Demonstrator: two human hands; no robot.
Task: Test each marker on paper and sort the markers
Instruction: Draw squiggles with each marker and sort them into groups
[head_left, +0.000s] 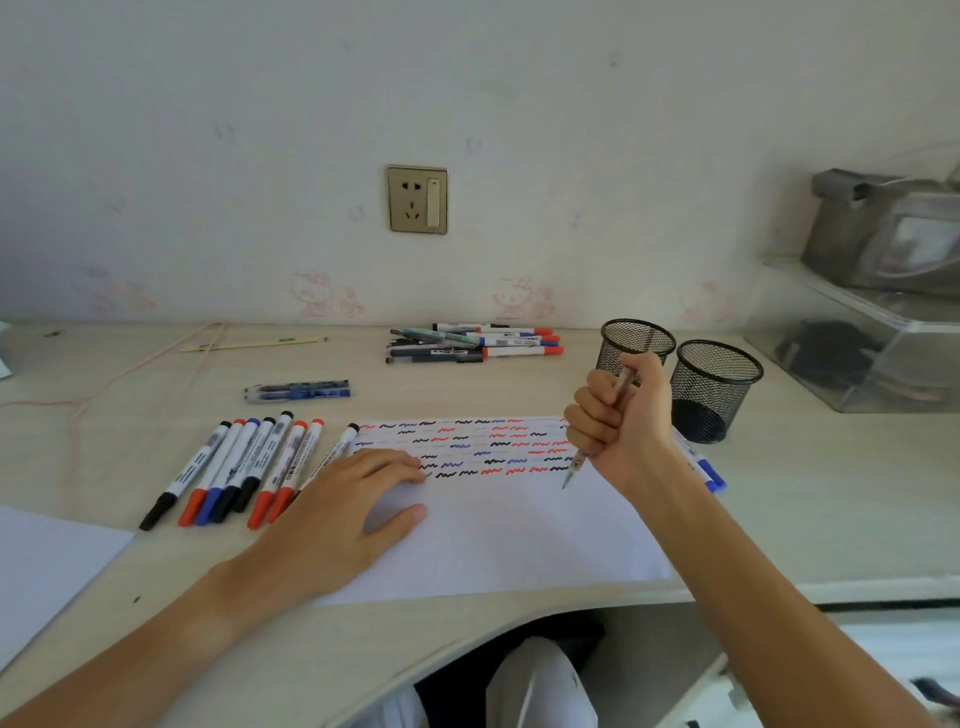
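Two black mesh cups (716, 389) stood at the right, the nearer hidden in part behind the right hand (618, 421), which was fisted around a slim pen (576, 467), tip down on the paper (509, 540) just under the squiggle rows. The left hand (353, 499) lay flat, fingers straight, pressing the smooth white sheet and covering the end of one marker. Beside it a row of markers (239, 467) lay fanned, caps red, blue and black. A loose pile (472, 343) sat by the wall, a blue packet (297, 391) in front, on the pale wood-grain desk (130, 405).
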